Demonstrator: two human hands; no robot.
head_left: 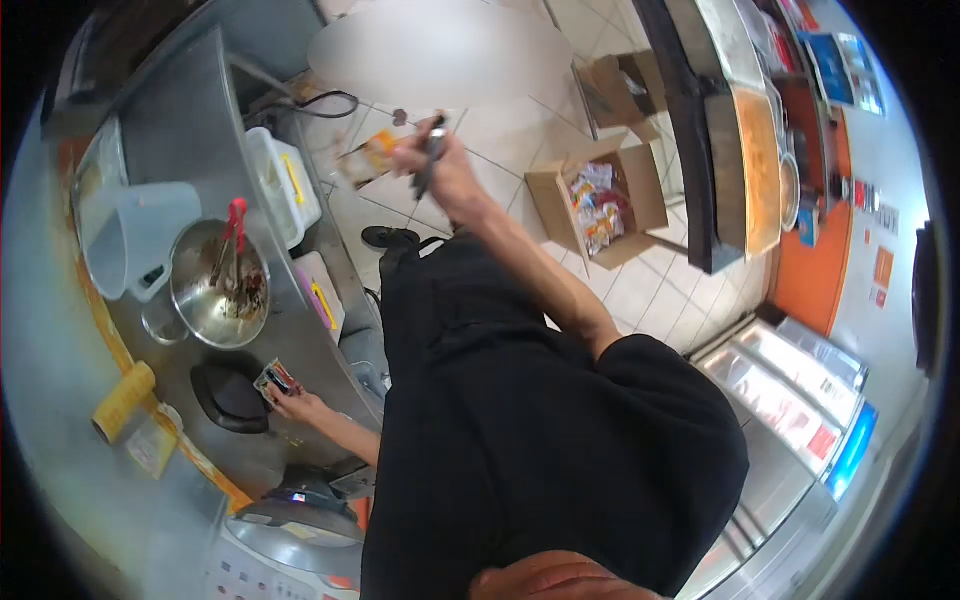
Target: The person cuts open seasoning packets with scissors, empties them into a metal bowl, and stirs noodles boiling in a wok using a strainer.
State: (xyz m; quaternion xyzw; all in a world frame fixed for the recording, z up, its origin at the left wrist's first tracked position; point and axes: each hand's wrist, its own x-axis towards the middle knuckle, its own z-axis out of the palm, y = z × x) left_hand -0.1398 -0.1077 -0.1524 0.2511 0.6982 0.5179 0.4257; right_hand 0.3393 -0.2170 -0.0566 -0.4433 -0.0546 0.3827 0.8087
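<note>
My left hand (292, 405) is closed on a small printed packet (276, 378) in dark, white and red. It is held above the steel counter, at the edge of a black dish (228, 392). My right hand (448, 172) is raised over the tiled floor, its fingers wrapped round a black-and-silver hand tool (431, 158) whose kind I cannot make out. By those fingers is an orange-and-clear wrapper (370, 158), smeared by motion; whether it is held or loose is unclear. A steel mixing bowl (188, 285) on the counter contains red-handled tongs (236, 225) and dark food bits.
A clear plastic jug (130, 235) stands beside the bowl. White tubs (280, 185) line the counter's near edge. On the floor sits an open cardboard box (645, 180) of packets, with another box (605, 88) behind. A pale blur covers the top of the view.
</note>
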